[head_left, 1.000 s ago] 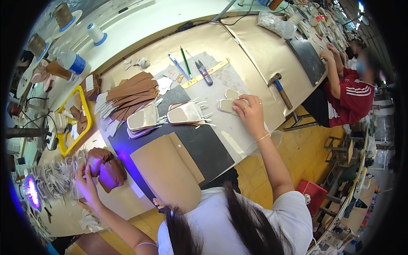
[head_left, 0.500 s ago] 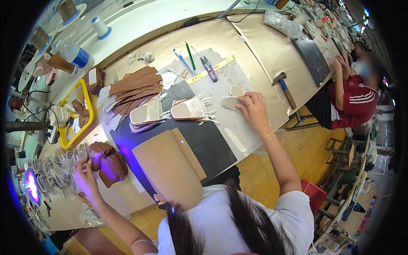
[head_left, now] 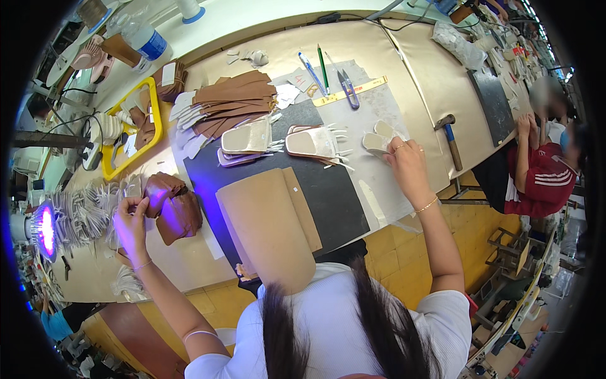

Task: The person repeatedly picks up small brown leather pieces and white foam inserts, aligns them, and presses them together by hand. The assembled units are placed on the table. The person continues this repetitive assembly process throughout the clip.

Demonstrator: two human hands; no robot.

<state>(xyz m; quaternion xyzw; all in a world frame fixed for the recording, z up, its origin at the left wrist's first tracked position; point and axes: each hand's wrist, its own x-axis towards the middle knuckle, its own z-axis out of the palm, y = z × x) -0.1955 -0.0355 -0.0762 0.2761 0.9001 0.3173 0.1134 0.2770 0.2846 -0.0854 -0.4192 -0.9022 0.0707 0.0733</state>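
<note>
Head view: right hand (head_left: 409, 165) has fingers bent close together, tips at the right end of a pale beige, flat, round-ended piece (head_left: 375, 143); pinch or press, can't tell. Piece lies left of that hand, long axis roughly left-right. Left hand (head_left: 131, 222) well apart, half-curled beside stacked brown leather-like pieces (head_left: 178, 218); hold unclear.
</note>
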